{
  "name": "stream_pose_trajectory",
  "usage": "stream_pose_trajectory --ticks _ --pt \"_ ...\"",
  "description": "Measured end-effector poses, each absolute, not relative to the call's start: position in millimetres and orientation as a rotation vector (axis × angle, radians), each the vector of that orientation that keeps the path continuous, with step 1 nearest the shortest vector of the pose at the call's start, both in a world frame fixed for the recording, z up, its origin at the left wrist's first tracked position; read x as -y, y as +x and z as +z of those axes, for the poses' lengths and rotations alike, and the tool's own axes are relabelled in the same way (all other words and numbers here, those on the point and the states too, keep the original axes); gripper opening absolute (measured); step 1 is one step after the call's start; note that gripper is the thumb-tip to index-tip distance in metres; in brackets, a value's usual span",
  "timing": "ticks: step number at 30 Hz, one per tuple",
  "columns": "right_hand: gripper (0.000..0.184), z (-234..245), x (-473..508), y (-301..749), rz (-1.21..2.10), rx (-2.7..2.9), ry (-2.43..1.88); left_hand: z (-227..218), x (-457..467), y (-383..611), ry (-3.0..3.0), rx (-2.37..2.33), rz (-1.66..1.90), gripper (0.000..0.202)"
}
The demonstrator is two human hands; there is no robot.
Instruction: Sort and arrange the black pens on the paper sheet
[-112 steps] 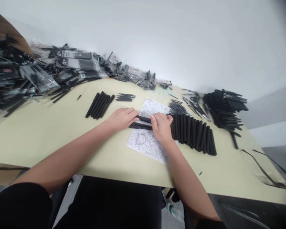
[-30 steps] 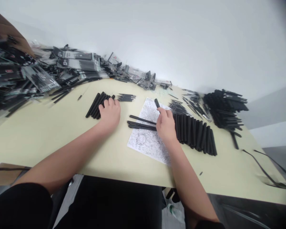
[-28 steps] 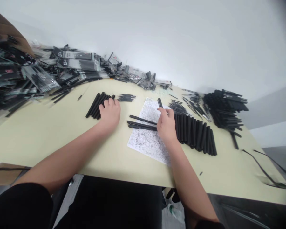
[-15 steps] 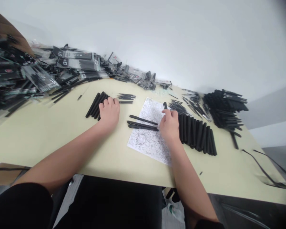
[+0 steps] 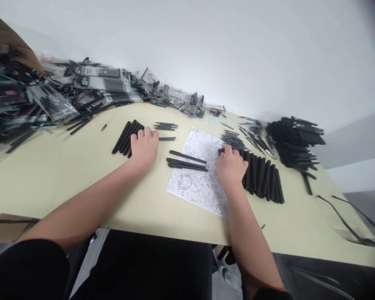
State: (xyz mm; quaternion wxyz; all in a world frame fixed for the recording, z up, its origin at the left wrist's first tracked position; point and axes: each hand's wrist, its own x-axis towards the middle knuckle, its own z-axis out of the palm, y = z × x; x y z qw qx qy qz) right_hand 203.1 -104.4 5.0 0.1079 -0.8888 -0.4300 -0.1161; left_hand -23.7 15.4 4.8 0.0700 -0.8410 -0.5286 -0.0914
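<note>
My left hand [image 5: 144, 147] rests palm down with its fingers curled over the near end of a small group of black pen barrels [image 5: 125, 136] on the cream table [image 5: 65, 175]. My right hand [image 5: 231, 166] lies palm down on the left end of a long row of black barrels [image 5: 262, 176], fingers bent over them. Between the hands, three thin black sticks [image 5: 185, 162] lie across a printed sheet of paper [image 5: 197, 183]. What either hand grips, if anything, is hidden under the fingers.
A big heap of packaged pens in clear bags [image 5: 50, 96] fills the far left. Thin black refills [image 5: 165, 126] lie behind my left hand. A pile of black barrels [image 5: 295, 139] and loose parts [image 5: 237, 139] sit at the far right. Cables [image 5: 346, 221] trail at the right edge.
My right hand carried a black barrel from over the paper to the right and set it down on the row. My left hand stayed on the small group, shifting slightly.
</note>
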Motion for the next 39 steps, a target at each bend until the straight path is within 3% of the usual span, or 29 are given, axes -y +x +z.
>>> stream_pose_trajectory --ticks 5,16,25,39 --pt "0.043 4.2 107.1 207.1 -0.453 1.228 -2.643 4.7 -18.0 -24.9 -2.553 1.589 -0.264 0.037" --pt "0.032 -0.3 109.0 210.7 -0.432 1.241 -2.706 3.5 -21.8 -24.4 -2.516 1.564 -0.314 0.040" --pt "0.031 3.8 101.7 190.4 -0.230 1.708 -2.262 -0.5 -22.8 -24.1 -2.690 1.398 -0.352 0.043" --pt "0.026 2.3 101.3 181.5 -0.061 1.937 -2.143 -2.3 -21.8 -23.9 -2.550 1.494 -0.306 0.042"
